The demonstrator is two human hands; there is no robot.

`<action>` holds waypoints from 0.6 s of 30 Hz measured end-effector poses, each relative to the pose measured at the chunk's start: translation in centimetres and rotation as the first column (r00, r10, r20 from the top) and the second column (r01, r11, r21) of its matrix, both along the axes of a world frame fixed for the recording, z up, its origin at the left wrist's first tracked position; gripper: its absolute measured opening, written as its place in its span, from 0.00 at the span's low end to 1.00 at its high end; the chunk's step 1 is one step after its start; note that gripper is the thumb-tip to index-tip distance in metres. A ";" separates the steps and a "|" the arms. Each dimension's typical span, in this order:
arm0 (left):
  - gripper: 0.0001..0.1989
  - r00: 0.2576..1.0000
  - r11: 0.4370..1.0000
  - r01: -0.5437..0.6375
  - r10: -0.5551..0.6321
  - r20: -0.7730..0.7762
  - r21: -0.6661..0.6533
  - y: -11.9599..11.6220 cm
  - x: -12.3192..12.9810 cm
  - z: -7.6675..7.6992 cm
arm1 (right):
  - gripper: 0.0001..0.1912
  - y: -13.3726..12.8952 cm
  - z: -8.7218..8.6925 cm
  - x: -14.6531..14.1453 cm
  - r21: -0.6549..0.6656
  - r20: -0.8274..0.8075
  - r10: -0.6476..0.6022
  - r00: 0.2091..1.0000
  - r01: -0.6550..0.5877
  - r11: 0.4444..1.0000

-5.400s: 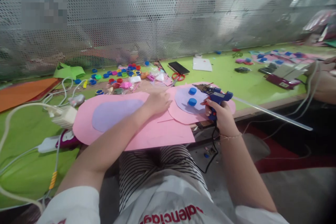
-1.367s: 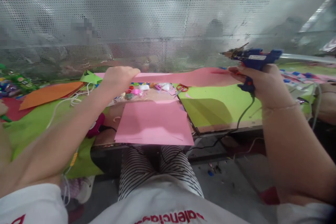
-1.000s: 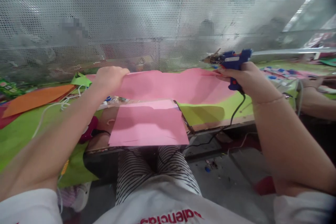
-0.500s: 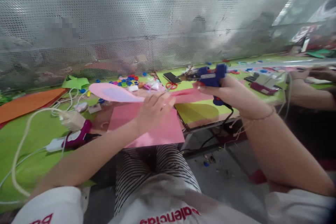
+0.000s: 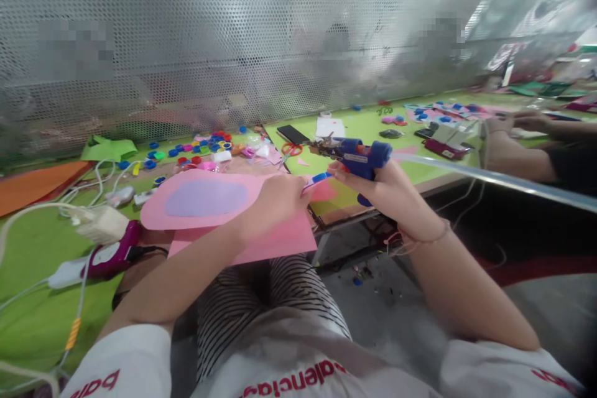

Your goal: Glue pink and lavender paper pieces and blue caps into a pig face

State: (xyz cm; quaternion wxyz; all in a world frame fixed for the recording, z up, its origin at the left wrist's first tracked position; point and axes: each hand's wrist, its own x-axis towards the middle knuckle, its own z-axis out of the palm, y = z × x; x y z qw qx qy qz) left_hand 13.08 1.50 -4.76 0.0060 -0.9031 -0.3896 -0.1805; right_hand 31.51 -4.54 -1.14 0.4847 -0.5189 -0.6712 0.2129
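My left hand (image 5: 282, 199) is closed on the edge of a pink cutout (image 5: 156, 208) with a lilac oval patch (image 5: 205, 198). Blue marks show on the cutout's narrow right end, just past the fingertips. A blue hot glue gun (image 5: 357, 158) is gripped in my right hand (image 5: 387, 189), its nozzle pointing left above that end. From the gun's back a long clear glue stick (image 5: 489, 177) runs to the right. The right fingertips come close to the cutout's end; whether they touch it, I cannot tell. Below lies a flat pink sheet (image 5: 284, 242) at the table's front edge.
Coloured bottle caps (image 5: 200, 148) lie scattered behind the cutout. Orange-handled scissors (image 5: 291, 149) and a black phone (image 5: 292, 134) lie further back. A purple power strip (image 5: 114, 255) with cables is at left. At right are another person's hands (image 5: 517, 121). A perforated metal panel (image 5: 186, 43) runs behind.
The pink cutout has turned from nearly edge-on to facing up, showing its lilac patch. My hands have drawn closer together, and the glue gun has come down slightly to the left. The view has shifted right.
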 end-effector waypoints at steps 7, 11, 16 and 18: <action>0.15 0.994 0.991 -0.052 0.064 0.091 -0.122 -0.3 0.4 -2.4 | 0.09 -4.5 -4.1 0.6 0.020 -0.337 -0.080 0.938 0.092 0.996; 0.15 0.954 0.959 -0.173 0.219 0.203 -0.224 -0.7 -0.3 -3.4 | 0.08 -7.5 -5.7 2.7 -0.153 -0.321 -0.140 0.937 0.094 0.984; 0.16 0.874 0.921 -0.226 0.336 0.352 -0.318 -1.7 -1.6 -4.8 | 0.12 -5.6 -5.9 4.8 -0.326 -0.078 -0.109 0.991 0.078 0.942; 0.16 0.842 0.882 -0.262 0.407 0.354 -0.390 -2.1 -1.9 -5.3 | 0.13 -3.3 -6.0 5.2 -0.350 0.013 -0.050 0.999 0.051 0.936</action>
